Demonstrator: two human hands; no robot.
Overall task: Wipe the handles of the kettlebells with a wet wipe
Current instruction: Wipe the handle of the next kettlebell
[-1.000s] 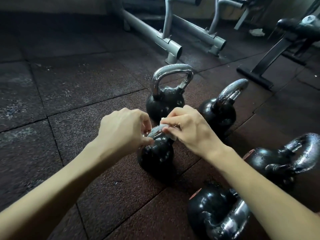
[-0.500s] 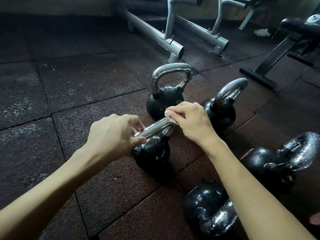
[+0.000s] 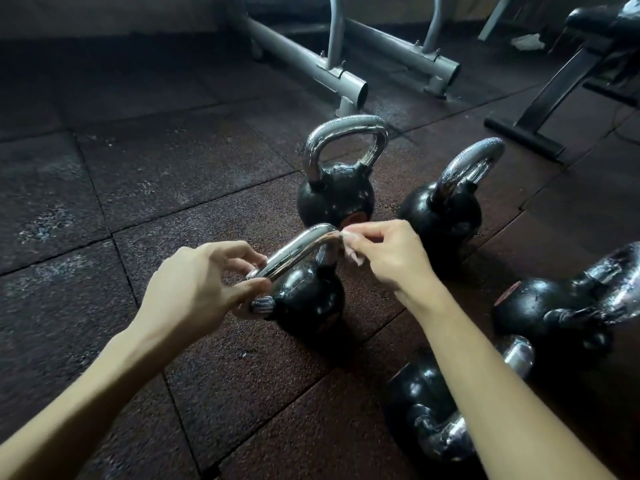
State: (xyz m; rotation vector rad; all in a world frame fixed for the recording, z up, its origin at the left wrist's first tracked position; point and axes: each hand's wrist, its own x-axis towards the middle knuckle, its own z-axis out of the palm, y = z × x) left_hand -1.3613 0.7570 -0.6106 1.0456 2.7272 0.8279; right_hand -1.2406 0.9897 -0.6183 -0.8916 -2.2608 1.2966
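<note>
Several black kettlebells with chrome handles are on the rubber floor. The nearest upright kettlebell (image 3: 304, 303) stands between my hands. My left hand (image 3: 201, 285) grips the left end of its chrome handle (image 3: 294, 251). My right hand (image 3: 384, 254) pinches a small white wet wipe (image 3: 349, 251) against the handle's right end. Behind it stand two more upright kettlebells (image 3: 336, 195) (image 3: 443, 213). Two kettlebells lie on their sides at the right (image 3: 561, 313) (image 3: 426, 407), partly hidden by my right forearm.
A grey metal rack base (image 3: 349, 84) crosses the floor at the back. A black bench frame (image 3: 540, 102) stands at the back right, with a white cloth (image 3: 526, 41) on the floor beyond it. Dark rubber floor tiles (image 3: 104, 174) stretch to the left.
My right hand has slid the wipe rightward along the handle to its far end, and my left hand has shifted down toward the left end, so more bare chrome shows between them.
</note>
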